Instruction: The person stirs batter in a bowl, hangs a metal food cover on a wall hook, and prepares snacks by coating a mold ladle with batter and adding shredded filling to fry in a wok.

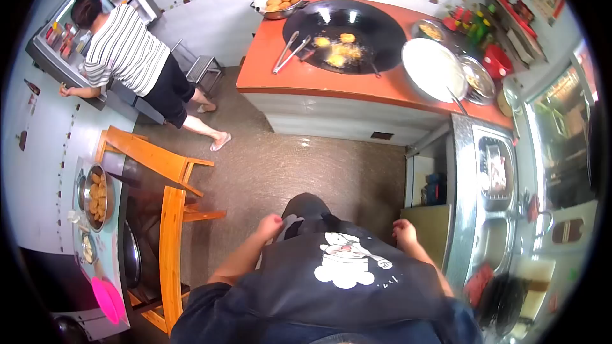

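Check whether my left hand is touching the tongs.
Apart: the head view shows floor and counter front between the left hand and the tongs.

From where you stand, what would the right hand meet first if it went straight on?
The right hand would probably meet the counter front first, crossing above the floor, though depth is unclear.

Both forearms reach forward beside the torso, elbows bent; the left hand (pixel 270 226) and right hand (pixel 404 234) are well apart, both seemingly loosely curled, too small to tell exactly
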A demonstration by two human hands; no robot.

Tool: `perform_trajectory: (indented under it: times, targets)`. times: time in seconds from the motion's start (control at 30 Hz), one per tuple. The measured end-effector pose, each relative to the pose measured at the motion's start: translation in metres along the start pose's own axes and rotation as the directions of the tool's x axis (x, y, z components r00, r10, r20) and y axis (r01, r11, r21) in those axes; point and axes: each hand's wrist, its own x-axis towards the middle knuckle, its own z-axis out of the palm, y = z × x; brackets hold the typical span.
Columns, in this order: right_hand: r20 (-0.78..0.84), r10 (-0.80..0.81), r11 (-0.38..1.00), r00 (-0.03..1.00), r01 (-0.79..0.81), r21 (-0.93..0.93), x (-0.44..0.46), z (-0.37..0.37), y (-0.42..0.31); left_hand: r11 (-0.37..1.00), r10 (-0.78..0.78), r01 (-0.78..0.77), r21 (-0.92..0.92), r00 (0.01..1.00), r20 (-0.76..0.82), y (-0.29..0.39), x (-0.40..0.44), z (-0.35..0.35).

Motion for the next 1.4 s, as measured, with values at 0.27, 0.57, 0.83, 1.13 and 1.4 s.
perform_trajectory:
  times: [0.27,0.57,0.83,1.13,1.4]
  targets:
    - [0.165,-0.079,0.990,0.983,0.058,0.128,0.177,0.007,-0.202,0.944,0.296,-0.328,-0.029,0.884,-0.362,0.175,0.262,-0.154]
    - [0.296,-0.109,0.986,0.949,0.066,0.152,0.272,0.048,-0.359,0.895,0.091,0.073,0.439,0.935,-0.341,0.321,0.422,-0.279]
    - [0.429,-0.160,0.940,0.889,0.005,0.341,0.335,0.049,-0.476,0.907,0.411,-0.419,0.035,0.868,-0.278,0.360,0.390,-0.271]
    - [0.392,-0.114,0.583,0.913,-0.258,0.771,0.374,-0.025,-0.512,0.691,0.707,-0.514,-0.508,0.624,0.331,0.460,0.345,-0.202]
    - [0.448,-0.179,0.583,0.876,-0.272,0.766,0.366,-0.063,-0.446,0.840,0.539,-0.389,0.377,0.678,-0.500,0.417,0.461,-0.232]
